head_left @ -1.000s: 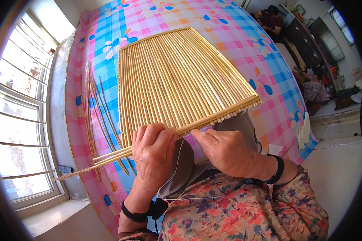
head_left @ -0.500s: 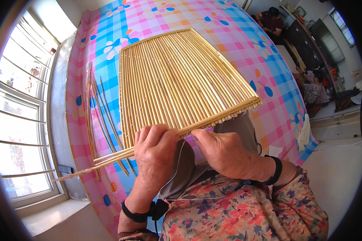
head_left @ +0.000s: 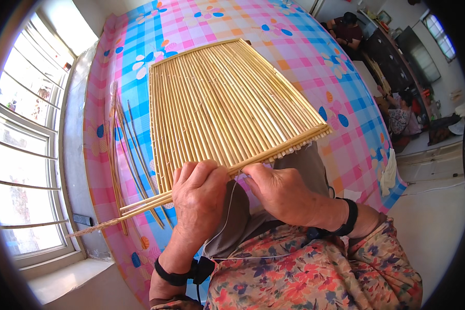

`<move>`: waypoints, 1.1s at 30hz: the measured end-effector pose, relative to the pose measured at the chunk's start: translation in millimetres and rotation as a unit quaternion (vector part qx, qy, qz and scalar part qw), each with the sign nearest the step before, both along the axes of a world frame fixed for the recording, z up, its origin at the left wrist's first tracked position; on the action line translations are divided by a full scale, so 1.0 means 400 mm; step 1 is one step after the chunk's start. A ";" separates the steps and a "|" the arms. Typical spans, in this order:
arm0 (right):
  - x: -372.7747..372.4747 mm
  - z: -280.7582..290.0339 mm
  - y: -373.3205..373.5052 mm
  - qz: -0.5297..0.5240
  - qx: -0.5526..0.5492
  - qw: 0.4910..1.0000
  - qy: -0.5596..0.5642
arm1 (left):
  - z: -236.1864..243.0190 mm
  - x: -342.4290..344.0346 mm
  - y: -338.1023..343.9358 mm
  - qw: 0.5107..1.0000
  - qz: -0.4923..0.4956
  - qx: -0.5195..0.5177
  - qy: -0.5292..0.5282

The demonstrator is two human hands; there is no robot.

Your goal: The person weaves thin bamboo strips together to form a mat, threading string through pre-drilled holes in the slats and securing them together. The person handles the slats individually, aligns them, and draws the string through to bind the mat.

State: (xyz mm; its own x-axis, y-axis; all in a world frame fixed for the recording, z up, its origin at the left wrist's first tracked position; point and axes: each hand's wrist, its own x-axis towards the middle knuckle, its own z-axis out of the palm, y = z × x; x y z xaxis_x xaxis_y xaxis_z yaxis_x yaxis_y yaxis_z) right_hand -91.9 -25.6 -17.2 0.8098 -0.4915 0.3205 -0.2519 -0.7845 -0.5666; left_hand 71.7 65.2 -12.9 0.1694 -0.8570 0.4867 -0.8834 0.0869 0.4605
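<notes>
A flat mat of pale straw stalks (head_left: 227, 103) lies on the pink and blue checked cloth (head_left: 305, 46), its near edge raised toward me. Long stalks (head_left: 139, 204) run crosswise along that near edge and stick out to the left. My left hand (head_left: 199, 199) is closed over these stalks at the mat's near left corner. My right hand (head_left: 281, 194) pinches the same edge just right of it, where a thin white thread (head_left: 225, 222) hangs down toward my lap.
Loose stalks (head_left: 120, 150) lie on the cloth left of the mat. A window (head_left: 20, 144) and sill run along the left. Two people (head_left: 403, 116) sit by dark furniture at the far right. A white rag (head_left: 388, 175) hangs at the cloth's right edge.
</notes>
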 end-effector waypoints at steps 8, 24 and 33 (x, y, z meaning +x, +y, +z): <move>0.002 0.013 -0.003 -0.027 0.045 0.999 -0.003 | -0.017 -0.001 -0.008 1.000 0.003 -0.020 -0.014; -0.049 0.016 0.020 -0.072 0.186 0.980 0.028 | -0.023 -0.015 -0.007 0.999 0.026 0.004 -0.026; -0.038 0.014 0.013 -0.050 0.126 0.989 0.066 | -0.030 -0.012 -0.010 1.000 0.016 -0.002 -0.024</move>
State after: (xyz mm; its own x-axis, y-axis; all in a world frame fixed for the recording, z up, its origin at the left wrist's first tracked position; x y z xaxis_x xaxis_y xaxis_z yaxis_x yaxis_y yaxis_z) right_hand -107.0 -20.2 -11.7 0.7802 -0.6214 0.0720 -0.4052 -0.5897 -0.6986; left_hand 67.0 61.1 -24.7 0.1737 -0.8492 0.4987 -0.9069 0.0595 0.4172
